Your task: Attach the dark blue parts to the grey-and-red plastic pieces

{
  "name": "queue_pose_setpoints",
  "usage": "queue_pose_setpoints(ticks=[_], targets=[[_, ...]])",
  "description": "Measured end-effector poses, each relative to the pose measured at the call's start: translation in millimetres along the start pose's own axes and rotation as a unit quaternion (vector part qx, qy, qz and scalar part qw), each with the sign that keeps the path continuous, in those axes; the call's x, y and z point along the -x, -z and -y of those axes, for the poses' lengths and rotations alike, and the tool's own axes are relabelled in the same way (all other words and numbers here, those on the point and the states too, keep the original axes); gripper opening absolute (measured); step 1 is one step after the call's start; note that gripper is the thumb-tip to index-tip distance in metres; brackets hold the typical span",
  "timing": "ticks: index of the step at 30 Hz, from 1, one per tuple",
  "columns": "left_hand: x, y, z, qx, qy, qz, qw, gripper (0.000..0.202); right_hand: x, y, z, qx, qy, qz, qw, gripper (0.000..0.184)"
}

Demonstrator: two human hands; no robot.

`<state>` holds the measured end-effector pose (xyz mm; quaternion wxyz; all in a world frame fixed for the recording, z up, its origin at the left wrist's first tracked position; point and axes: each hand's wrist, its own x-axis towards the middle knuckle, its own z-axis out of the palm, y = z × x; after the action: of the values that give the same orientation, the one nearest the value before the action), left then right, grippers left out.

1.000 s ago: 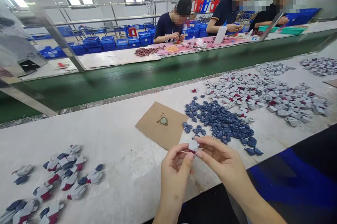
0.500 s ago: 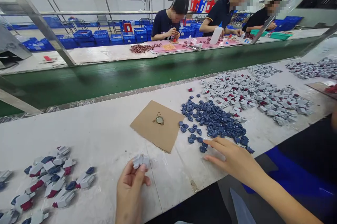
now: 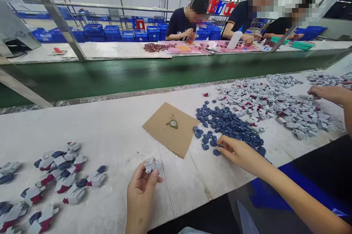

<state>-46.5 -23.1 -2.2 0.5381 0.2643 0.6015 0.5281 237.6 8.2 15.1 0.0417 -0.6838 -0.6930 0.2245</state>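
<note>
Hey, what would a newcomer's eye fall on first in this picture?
Probably the heap of dark blue pieces right of centre on the table, with a wider spread of grey and dark red pieces beyond it. Next, the left hand, holding a grey piece low and left of centre, and the right hand, at the heap's near edge. The brown cardboard, left of the heap, stands out too.

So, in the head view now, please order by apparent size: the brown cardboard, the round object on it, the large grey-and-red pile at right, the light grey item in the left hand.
1. Grey-and-red pile
2. Brown cardboard
3. Light grey item in the left hand
4. Round object
</note>
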Motion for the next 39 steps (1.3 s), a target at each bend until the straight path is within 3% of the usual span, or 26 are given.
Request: queue_pose_setpoints(ticks=[6, 11, 14, 17, 22, 26, 29, 32, 36, 39], targets=[[1.2, 3.0, 0.6, 0.020, 0.009, 0.003, 1.000, 0.038, -4.3, 10.0, -3.9, 0.041, 0.003, 0.040, 0.998, 0.013], [-4.1, 7.2, 5.1, 0.020, 0.002, 0.039, 0.999, 0.036, -25.5, 20.1, 29.9, -0.020, 0.055, -0.063, 0.996, 0.014], [-6.4, 7.7, 7.1, 0.033, -0.006, 0.060, 0.998, 0.034, -55.9, 12.2, 62.9, -0.016, 0.144, -0.118, 0.982, 0.012], [-4.1, 4.8, 5.1, 0.076, -0.009, 0.035, 0.996, 0.029, -87.7, -4.1, 87.1, 0.028, 0.205, -0.151, 0.967, 0.018], [-2.6, 2.9, 3.1, 0.113, -0.007, 0.021, 0.993, 0.025, -110.6, -24.2, 96.3, 0.092, 0.236, -0.176, 0.951, 0.025], [-6.5, 5.2, 5.4, 0.100, -0.003, 0.053, 0.994, 0.025, -108.1, -26.0, 91.9, 0.122, 0.260, -0.191, 0.938, 0.027], [-4.2, 2.8, 0.9, 0.114, 0.000, 0.037, 0.993, 0.024, -101.5, -20.8, 92.4, 0.122, 0.265, -0.215, 0.932, 0.026], [3.7, -3.1, -9.6, 0.150, 0.014, 0.008, 0.989, 0.023, -83.5, -8.4, 104.0, 0.022, 0.239, -0.252, 0.938, 0.023], [15.5, -12.1, -21.4, 0.191, 0.033, 0.028, 0.981, 0.019, -41.5, 14.2, 133.7, -0.197, 0.212, -0.170, 0.942, 0.015], [21.9, -17.0, -24.4, 0.204, 0.038, 0.053, 0.977, 0.019, -14.1, 25.5, 150.1, -0.235, 0.247, -0.116, 0.933, 0.009]])
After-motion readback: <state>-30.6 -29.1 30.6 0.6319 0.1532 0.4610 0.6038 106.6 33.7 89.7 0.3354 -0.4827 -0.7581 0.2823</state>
